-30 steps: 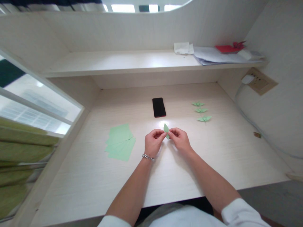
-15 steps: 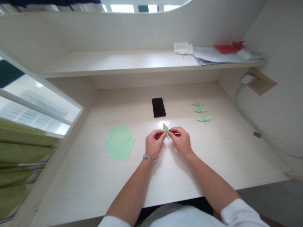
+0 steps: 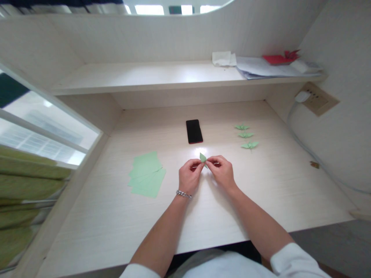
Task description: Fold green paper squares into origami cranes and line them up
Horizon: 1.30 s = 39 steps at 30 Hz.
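Note:
Between my two hands is a small folded piece of green paper [image 3: 203, 157], its pointed leaf-like tip standing up away from me. My left hand [image 3: 190, 174], with a chain bracelet at the wrist, pinches it from the left. From the right, my right hand [image 3: 222, 173] pinches it too, with thumb and forefinger. My fingertips hide its lower middle. To the left of my hands lies a fanned stack of green paper sheets [image 3: 147, 173]. Folded green paper cranes [image 3: 249, 145], three in a column, stand to the right.
A black phone [image 3: 194, 131] lies beyond my hands on the desk [image 3: 110, 220]. Above it runs a shelf [image 3: 139, 75] with papers [image 3: 257, 68], a tissue [image 3: 223, 59] and a red folded crane [image 3: 291, 55]. A cable [image 3: 307, 148] hangs from the wall socket [image 3: 317, 99] at right.
The folded paper has tilted slightly between my fingers; its upper tip sits a little lower and less of its lower point shows. My hands have barely shifted.

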### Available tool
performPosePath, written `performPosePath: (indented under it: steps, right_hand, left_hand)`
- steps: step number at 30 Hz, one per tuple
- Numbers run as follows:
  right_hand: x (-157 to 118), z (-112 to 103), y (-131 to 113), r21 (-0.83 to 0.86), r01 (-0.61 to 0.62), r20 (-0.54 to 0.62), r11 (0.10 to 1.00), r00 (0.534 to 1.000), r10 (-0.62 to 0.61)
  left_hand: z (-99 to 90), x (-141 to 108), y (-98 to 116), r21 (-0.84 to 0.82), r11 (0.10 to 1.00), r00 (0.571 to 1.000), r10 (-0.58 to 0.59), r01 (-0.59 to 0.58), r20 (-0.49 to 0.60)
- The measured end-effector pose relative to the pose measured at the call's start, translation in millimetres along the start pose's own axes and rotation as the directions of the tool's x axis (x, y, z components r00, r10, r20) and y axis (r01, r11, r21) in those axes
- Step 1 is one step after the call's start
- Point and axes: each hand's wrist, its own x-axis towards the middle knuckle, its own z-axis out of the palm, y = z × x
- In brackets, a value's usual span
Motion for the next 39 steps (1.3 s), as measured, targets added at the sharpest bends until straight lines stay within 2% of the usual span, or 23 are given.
performPosePath:
  steps: [7, 14, 21, 24, 32, 39]
  right_hand:
    - [0.7, -0.1, -0.3, 0.008, 0.009, 0.007, 1.000, 1.000, -0.010]
    - [0.6, 2.2, 4.1, 0.042, -0.083, 0.062, 0.996, 0.995, 0.080]
    - [-2.5, 3.0, 2.2, -0.045, -0.006, 0.029, 0.999, 1.000, 0.008]
    - [-4.1, 3.7, 1.9, -0.085, 0.003, 0.018, 0.996, 1.000, -0.002]
    - [-4.9, 4.6, 2.2, -0.079, 0.011, 0.032, 0.997, 0.999, -0.008]
    - [-4.5, 4.3, 2.3, -0.076, 0.007, 0.010, 0.997, 1.000, -0.006]
  left_hand:
    - [0.0, 0.6, 0.4, -0.010, 1.000, 1.000, -0.020, 0.020, -0.009]
    - [0.0, 0.8, -1.6, 0.014, 1.000, 1.000, -0.023, 0.023, 0.002]
    - [-0.3, -3.1, 3.8, 0.162, 0.984, 0.996, 0.086, -0.081, -0.022]
    - [0.0, -4.2, 4.0, 0.195, 0.978, 0.997, 0.081, -0.076, -0.016]
    - [1.1, -6.0, 4.1, 0.311, 0.944, 0.993, 0.117, -0.106, -0.017]
    - [1.6, -6.4, 3.5, 0.345, 0.923, 0.983, 0.184, -0.172, -0.001]
